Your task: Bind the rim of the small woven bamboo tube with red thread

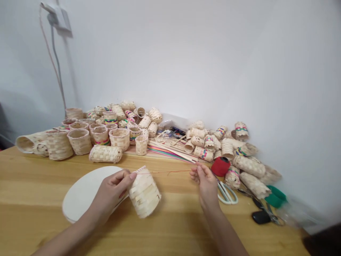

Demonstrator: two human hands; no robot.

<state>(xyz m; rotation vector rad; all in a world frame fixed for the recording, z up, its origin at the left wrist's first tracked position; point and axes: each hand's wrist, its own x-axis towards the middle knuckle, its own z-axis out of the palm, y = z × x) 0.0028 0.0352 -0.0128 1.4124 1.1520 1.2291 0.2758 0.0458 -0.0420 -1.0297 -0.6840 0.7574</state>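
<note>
My left hand (117, 186) pinches the rim of a small woven basket (145, 193), which hangs tilted over the table with its stitched edge toward the upper left. A thin red thread (176, 171) runs from that rim across to my right hand (205, 179). The fingertips of my right hand are closed on the thread, holding it nearly taut. Whether a needle is on the thread is too small to tell. Just beyond my right hand stand a red thread spool (220, 166) and a pair of scissors (227, 193) with pale handles.
A round white board (82, 192) lies under my left hand. Several woven baskets (79, 141) stand at the back left, and more (205, 142) are heaped at the back right. Coloured strips (170, 151) lie between. Keys (262, 217) and green tape (276, 196) sit at the right.
</note>
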